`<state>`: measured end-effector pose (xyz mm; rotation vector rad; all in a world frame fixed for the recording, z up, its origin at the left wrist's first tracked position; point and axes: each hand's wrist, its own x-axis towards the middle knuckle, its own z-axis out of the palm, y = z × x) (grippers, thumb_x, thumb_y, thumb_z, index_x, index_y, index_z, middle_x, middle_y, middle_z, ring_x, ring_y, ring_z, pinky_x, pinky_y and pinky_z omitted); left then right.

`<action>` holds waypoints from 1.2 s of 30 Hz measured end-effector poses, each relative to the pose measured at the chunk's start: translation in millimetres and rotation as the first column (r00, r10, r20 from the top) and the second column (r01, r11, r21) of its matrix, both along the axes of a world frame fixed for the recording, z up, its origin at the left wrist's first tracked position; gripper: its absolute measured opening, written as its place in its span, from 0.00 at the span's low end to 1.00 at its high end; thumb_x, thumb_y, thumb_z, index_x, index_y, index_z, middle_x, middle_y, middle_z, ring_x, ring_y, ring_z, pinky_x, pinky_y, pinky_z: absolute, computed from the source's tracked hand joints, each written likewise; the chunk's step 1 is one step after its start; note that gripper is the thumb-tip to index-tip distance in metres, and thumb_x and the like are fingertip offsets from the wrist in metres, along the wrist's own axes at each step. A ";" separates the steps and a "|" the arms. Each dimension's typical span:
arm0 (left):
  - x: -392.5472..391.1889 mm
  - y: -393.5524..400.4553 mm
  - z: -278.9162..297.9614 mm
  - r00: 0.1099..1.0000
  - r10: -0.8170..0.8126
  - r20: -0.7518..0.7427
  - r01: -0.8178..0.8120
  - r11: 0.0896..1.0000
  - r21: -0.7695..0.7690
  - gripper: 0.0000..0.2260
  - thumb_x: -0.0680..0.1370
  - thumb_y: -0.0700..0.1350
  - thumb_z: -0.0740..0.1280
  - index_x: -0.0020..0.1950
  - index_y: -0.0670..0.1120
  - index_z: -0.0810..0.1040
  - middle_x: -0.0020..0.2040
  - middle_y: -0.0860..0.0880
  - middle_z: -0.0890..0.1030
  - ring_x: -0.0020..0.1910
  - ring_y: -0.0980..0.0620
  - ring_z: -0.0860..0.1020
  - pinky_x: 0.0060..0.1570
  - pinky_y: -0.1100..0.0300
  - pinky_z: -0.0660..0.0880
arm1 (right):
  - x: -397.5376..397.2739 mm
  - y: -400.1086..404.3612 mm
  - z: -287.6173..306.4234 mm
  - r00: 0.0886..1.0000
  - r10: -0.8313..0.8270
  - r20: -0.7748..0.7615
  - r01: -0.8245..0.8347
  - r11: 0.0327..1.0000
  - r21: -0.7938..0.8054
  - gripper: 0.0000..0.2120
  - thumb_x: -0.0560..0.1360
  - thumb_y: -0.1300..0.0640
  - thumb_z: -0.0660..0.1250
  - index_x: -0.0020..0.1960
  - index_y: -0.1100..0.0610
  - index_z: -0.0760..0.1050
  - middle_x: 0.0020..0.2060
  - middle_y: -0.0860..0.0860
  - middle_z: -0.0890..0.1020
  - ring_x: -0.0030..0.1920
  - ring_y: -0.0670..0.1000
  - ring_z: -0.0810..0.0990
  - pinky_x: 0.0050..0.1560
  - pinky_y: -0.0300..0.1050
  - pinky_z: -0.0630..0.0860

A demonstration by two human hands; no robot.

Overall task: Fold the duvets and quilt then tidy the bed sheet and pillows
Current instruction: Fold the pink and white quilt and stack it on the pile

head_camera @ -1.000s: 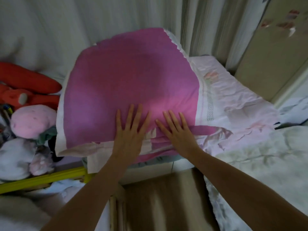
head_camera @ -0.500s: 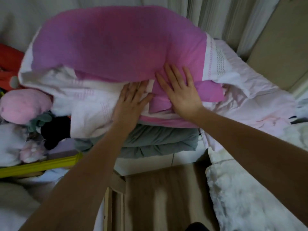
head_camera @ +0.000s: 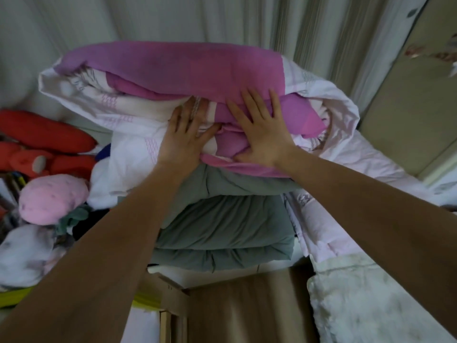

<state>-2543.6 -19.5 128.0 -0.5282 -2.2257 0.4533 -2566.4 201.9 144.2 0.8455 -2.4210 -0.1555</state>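
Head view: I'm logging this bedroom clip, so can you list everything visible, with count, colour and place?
Folded duvet: one, pink-purple and white, top of the stack, centre.
Grey-green duvet: one, folded, under the pink one.
Bed sheet: one, pale pink, crumpled, right.
Red plush toy: one, far left.
Pink plush toy: one, left, below the red one.
White fluffy cover: one, lower right.
Curtain: pale grey-green, behind the stack.
Yellow rail: one, lower left.
Left hand: flat against the pink duvet's folded edge.
Right hand: fingers spread, pressing the same edge.
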 end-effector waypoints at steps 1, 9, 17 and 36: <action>-1.0 -0.1 2.8 1.000 -0.011 0.017 0.011 1.000 -0.001 0.18 0.78 0.48 0.62 0.68 0.51 0.73 0.71 0.34 0.66 0.68 0.31 0.67 0.65 0.36 0.65 | 2.8 0.5 -2.4 1.000 0.010 0.012 -0.009 1.000 -0.017 0.58 0.59 0.29 0.69 0.78 0.58 0.54 0.74 0.64 0.58 0.76 0.62 0.54 0.71 0.69 0.42; -3.7 15.7 -6.0 0.997 -0.039 -0.066 0.032 0.995 -0.098 0.13 0.75 0.45 0.59 0.57 0.52 0.78 0.63 0.41 0.69 0.54 0.39 0.72 0.51 0.44 0.72 | 28.1 9.6 -45.2 0.996 -0.074 0.044 0.072 0.996 0.057 0.59 0.60 0.30 0.68 0.78 0.57 0.46 0.75 0.64 0.53 0.76 0.61 0.53 0.73 0.67 0.48; -14.6 53.7 65.2 0.981 0.195 -0.007 -0.195 0.980 -0.045 0.29 0.70 0.48 0.67 0.72 0.51 0.68 0.73 0.40 0.67 0.66 0.37 0.71 0.56 0.44 0.73 | -39.9 8.2 38.3 0.977 -0.170 -0.130 0.175 0.984 0.030 0.26 0.72 0.57 0.54 0.70 0.54 0.69 0.56 0.61 0.78 0.56 0.59 0.78 0.64 0.67 0.68; -38.1 84.5 -13.3 0.933 0.298 0.203 -0.321 0.942 0.095 0.26 0.78 0.47 0.47 0.76 0.45 0.61 0.70 0.34 0.69 0.67 0.27 0.67 0.62 0.26 0.59 | 37.4 14.7 -111.6 0.889 -0.235 0.394 0.162 0.964 0.210 0.34 0.57 0.48 0.79 0.59 0.60 0.79 0.43 0.58 0.84 0.39 0.55 0.83 0.34 0.44 0.78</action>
